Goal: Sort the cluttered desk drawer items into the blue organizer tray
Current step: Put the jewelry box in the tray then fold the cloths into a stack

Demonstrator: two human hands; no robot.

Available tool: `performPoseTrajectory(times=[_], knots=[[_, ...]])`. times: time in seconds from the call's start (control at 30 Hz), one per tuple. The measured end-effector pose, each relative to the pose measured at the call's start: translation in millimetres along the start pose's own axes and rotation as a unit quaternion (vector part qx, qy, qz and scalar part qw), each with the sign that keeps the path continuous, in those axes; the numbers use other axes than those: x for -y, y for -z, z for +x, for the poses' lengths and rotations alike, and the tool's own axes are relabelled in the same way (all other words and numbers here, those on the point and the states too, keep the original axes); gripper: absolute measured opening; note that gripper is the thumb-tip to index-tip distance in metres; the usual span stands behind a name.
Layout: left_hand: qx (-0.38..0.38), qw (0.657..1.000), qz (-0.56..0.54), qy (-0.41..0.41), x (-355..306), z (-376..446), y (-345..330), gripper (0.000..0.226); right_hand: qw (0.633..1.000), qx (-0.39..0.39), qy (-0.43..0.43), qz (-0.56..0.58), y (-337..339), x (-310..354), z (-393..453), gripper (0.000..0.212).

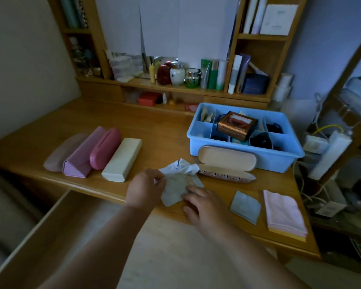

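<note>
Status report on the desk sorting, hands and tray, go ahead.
Left hand pinches pale cloth; right hand flat on it. Blue tray nearly full. Open glasses case sits before tray.

view: my only feed, head-worn wide-angle | aim: forward and down over the table | range: close, table edge just below me | overlap: single view, nothing shared

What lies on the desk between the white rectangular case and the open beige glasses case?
In the head view, a crumpled pale cloth lies between them, held by the left hand and touched by the right hand.
</note>
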State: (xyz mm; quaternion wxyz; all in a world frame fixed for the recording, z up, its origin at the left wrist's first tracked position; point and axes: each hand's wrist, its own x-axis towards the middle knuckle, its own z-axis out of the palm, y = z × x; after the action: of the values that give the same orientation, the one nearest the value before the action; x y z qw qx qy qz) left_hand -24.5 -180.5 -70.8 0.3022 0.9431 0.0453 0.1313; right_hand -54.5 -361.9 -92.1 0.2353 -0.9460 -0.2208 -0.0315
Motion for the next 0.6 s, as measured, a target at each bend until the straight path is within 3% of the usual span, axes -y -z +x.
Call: performPoseTrajectory(times=[0.2,0.3,0.4,0.6], knots=[[-0.027,0.994,-0.098,-0.025,-8.3,21.7,37.9,0.030,1.000,-0.004,-0.013,0.015,0.9,4.0,3.4,0.033],[0.065,0.996,-0.018,-0.051,-12.5,16.5,41.0,0.010,1.000,-0.001,-0.006,0.008,7.6,9.1,6.8,0.023],[0.153,0.987,0.033,-0.042,-4.3,4.2,21.9,0.044,1.000,0.011,0.002,0.001,13.7,9.8,10.8,0.014],[0.083,0.996,0.025,0.036,7.9,17.0,0.7,0.039,0.999,0.032,-0.024,-0.001,8.1,2.7,11.2,0.020]])
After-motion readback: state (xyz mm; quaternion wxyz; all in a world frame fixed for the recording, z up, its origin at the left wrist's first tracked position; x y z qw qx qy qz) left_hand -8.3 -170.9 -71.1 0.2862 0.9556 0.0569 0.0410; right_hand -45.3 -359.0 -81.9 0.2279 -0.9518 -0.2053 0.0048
